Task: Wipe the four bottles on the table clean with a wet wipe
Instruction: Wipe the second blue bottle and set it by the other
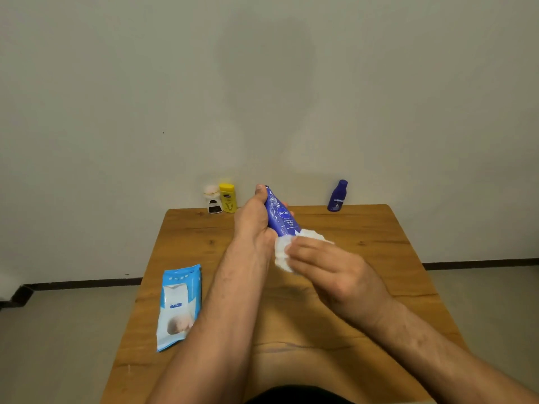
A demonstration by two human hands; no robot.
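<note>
The blue bottle (280,215) is tilted above the desk (379,234), held by the left hand (253,218), its grip clamped round the upper body. Just below that grip, the right hand (331,268) pinches the wet wipe (282,255) against the base. Rotating the bottle while wiping upward should cover every side.

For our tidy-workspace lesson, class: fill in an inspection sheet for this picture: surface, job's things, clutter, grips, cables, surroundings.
Surface: wooden table.
Job's things: Nivea Body Milk bottle held up, wet wipe at its lower end; yellow bottle, white-capped bottle, small blue bottle upright at far edge; wipes pack lying left.
Clutter: nothing seen.
Grips: left hand holds the Nivea bottle; right hand holds the wipe.
Cables: nothing seen.
Surroundings: plain wall, grey floor.
</note>
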